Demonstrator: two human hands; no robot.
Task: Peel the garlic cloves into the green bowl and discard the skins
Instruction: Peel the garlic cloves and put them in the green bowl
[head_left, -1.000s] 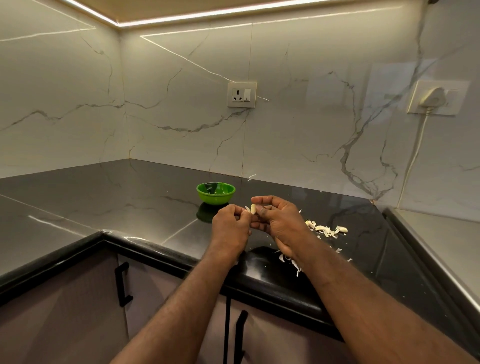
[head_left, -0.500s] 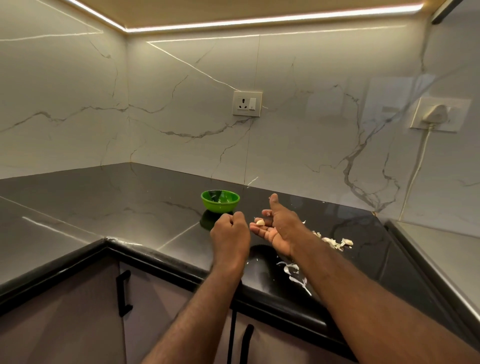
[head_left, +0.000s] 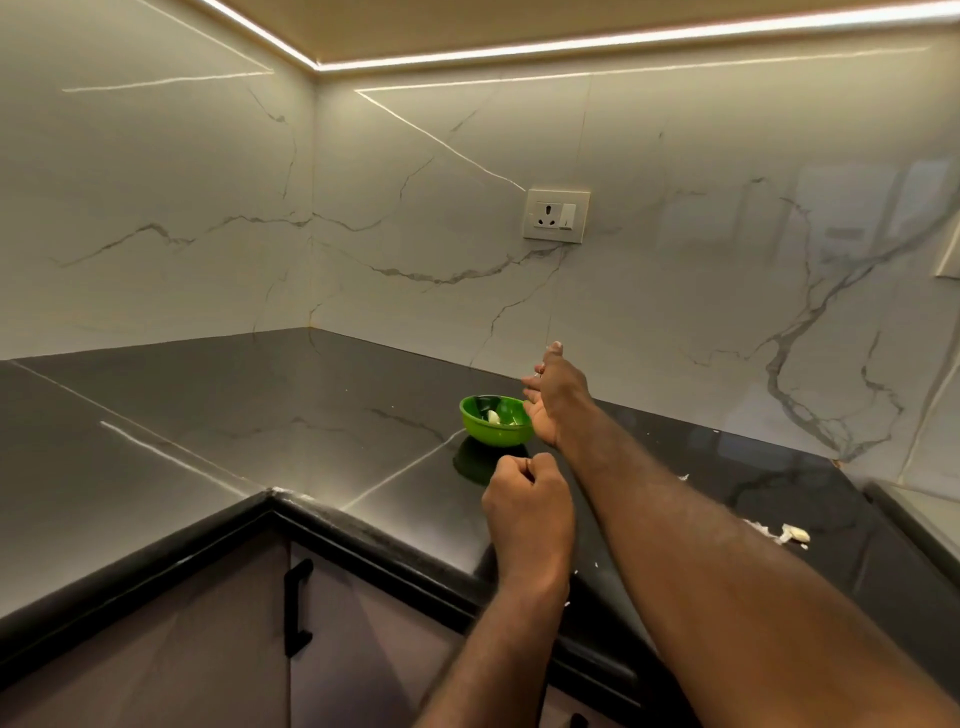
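The small green bowl (head_left: 493, 434) stands on the black counter, with a peeled garlic clove (head_left: 492, 415) lying inside it. My right hand (head_left: 550, 400) reaches over the bowl's right rim, thumb up and fingers loose, holding nothing. My left hand (head_left: 527, 506) hovers as a fist just in front of the bowl. A thin pale sliver of garlic skin (head_left: 527, 461) shows between its thumb and forefinger. Unpeeled garlic and skins (head_left: 792, 533) lie on the counter at the right, partly hidden by my right forearm.
The black counter (head_left: 260, 415) wraps round a corner and ends at a rounded front edge, with cabinet doors and black handles (head_left: 297, 608) below. A wall socket (head_left: 556, 215) sits above the bowl. Small skin flecks (head_left: 683, 477) dot the counter right of my arm.
My right hand carried the peeled clove from in front of me to the bowl and let it go there. My left hand stayed curled, and the view swung left and up.
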